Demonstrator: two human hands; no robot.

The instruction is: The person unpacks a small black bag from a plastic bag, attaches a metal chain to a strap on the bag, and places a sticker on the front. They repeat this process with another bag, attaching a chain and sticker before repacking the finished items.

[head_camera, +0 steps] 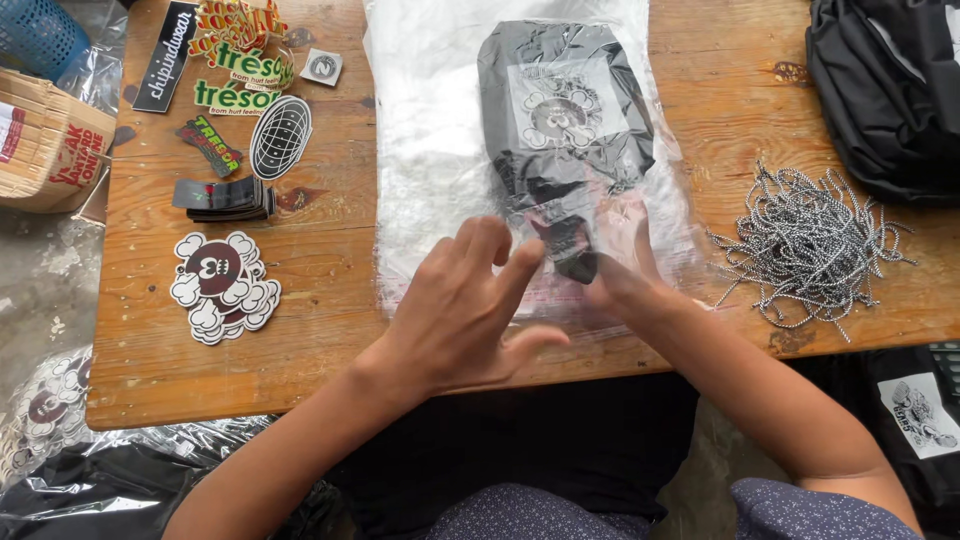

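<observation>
A black folded garment with a white printed patch lies inside a clear plastic bag on the wooden table. My left hand hovers flat over the bag's near edge with fingers spread, holding nothing. My right hand rests on the bag's open end beside a small dark tag; its fingers are partly under or on the plastic, and I cannot tell whether they pinch it.
Stickers in several stacks cover the table's left part. A heap of black-and-white cords lies at the right, a black bag beyond it. A cardboard box and blue basket stand at left.
</observation>
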